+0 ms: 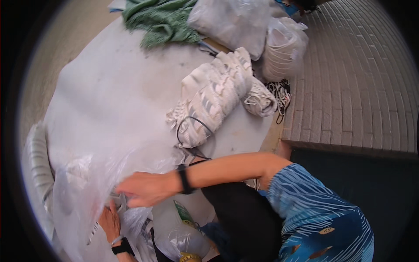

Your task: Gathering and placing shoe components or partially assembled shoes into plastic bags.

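A large sheer plastic bag (72, 198) spreads over the lower left, crumpled and partly see-through. My right hand (150, 188) reaches across from the right, fingers curled in at the bag's edge and slightly blurred. Just below it, my left hand (110, 223) comes up from the lower edge against the bag. Its fingertips are partly covered by the film and by my right hand. Some white, striped material shows beside my left hand, but its kind is unclear. Dark bands circle both wrists.
A white sheet (109, 96) covers the ground. On it lie a cream rolled fabric bundle (214, 96) with a black cord, a smaller roll (260, 101), green fringed cloth (161, 22) and filled plastic bags (283, 48). A clear bottle (176, 236) is near my legs; brick paving (353, 83) lies right.
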